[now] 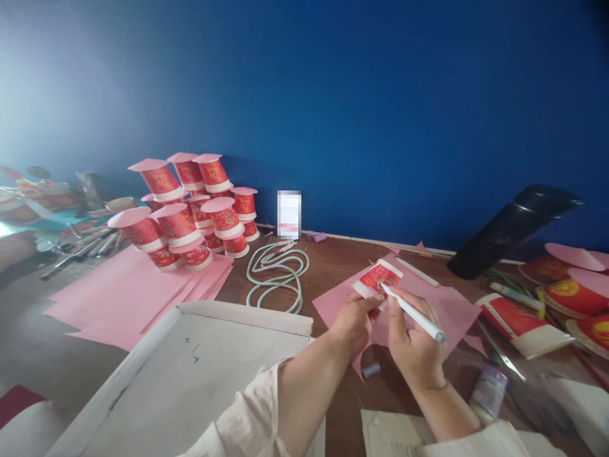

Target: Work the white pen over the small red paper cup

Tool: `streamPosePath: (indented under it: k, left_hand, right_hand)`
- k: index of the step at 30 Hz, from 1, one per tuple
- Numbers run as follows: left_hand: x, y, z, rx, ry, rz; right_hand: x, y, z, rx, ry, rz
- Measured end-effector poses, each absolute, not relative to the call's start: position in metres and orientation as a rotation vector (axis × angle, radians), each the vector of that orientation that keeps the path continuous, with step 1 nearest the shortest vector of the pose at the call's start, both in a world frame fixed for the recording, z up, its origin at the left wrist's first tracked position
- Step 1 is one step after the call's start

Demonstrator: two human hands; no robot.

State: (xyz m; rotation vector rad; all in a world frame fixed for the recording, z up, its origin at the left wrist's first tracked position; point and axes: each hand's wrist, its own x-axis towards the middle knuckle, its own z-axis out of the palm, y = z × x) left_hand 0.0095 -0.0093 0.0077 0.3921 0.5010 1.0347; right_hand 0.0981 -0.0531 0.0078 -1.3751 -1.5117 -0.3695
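My left hand has its fingers closed on a red and white paper cup, which lies tilted over a pink paper sheet. In my right hand is a white marker, its tip against or very near the cup's printed side. Part of the cup is hidden by my fingers. Behind the right hand a second slim white pen rests on the sheet. A small grey cap sits on the brown table below the left hand.
Red cups topped with pink paper discs are stacked left, beside pink sheets. A pale cable lies coiled mid-table. A white box lid is in front. Right are a black bottle, scissors and a glue bottle.
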Motion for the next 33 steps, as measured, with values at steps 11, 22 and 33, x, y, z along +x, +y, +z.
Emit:
streamPosePath:
  k: [11, 22, 33]
  left_hand:
    - [0.0076, -0.0063, 0.008, 0.272, 0.507, 1.015]
    - [0.0083, -0.0069, 0.0046, 0.343, 0.476, 1.01]
    - [0.0073, -0.0059, 0.004, 0.321, 0.486, 1.009]
  right_hand:
    - [0.0991, -0.0525, 0.0087, -1.362, -1.446, -0.419]
    - [0.0977, -0.0517, 0.0068, -1.414, -1.471, -0.403]
    - [0.0987, -0.0524, 0.0069, -1.444, -1.464, -0.441]
